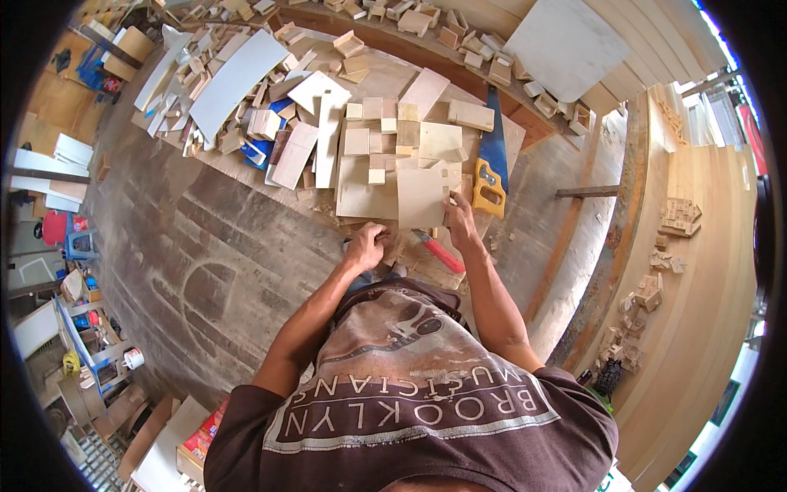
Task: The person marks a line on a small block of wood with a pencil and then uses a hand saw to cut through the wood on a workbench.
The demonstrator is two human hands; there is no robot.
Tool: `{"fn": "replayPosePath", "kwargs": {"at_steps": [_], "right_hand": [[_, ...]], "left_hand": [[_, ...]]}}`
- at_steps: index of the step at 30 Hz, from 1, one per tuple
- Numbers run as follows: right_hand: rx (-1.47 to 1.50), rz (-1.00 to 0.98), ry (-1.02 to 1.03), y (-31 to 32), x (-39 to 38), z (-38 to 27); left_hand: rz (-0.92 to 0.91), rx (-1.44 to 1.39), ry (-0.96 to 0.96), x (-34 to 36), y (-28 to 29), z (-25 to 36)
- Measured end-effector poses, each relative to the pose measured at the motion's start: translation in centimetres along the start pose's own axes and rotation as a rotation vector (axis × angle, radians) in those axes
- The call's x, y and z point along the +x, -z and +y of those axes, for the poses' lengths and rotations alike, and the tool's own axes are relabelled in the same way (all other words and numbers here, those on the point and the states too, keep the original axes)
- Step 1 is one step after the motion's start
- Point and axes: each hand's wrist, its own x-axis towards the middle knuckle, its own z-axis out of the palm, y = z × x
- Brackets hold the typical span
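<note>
My right hand (461, 220) grips the right edge of a thin, pale square wooden board (420, 203), which has small notches near that edge. Close to the table's front edge, my left hand (366, 246) is closed with its fingers curled; whether it holds something small cannot be made out. Behind the held board lies a larger pale panel (353, 197), with several small wooden blocks (376, 176) and flat pieces on it. A red-handled cutter (443, 252) rests just below the board. To the right is a handsaw (490, 176) with a yellow handle and blue blade.
Heaped offcuts (264, 123) and a long white panel (238, 82) cover the table's left side. Small wooden boxes (416, 22) line the far ledge beside a white sheet (566, 49). Planks (697, 295) with small wooden pieces stand at right. A blue stool (80, 244) is far left.
</note>
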Motion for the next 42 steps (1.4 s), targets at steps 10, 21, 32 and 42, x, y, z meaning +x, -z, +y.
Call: {"fn": "replayPosePath", "kwargs": {"at_steps": [10,21,32,42], "right_hand": [[-0.023,-0.016,-0.015,-2.1,0.4,2.2],[-0.005,0.058,-0.022,-2.6,0.0,1.9],[-0.036,0.183,0.061,-1.6,1.8,0.6],[-0.046,0.146,0.122,-2.7,2.2,-0.9]], "left_hand": [[-0.004,0.336,-0.005,-0.7,2.4,1.4],[-0.008,0.402,-0.039,-0.2,3.2,1.3],[0.246,0.418,-0.142,3.2,5.0,2.6],[0.141,0.407,-0.107,7.2,6.0,3.0]]}}
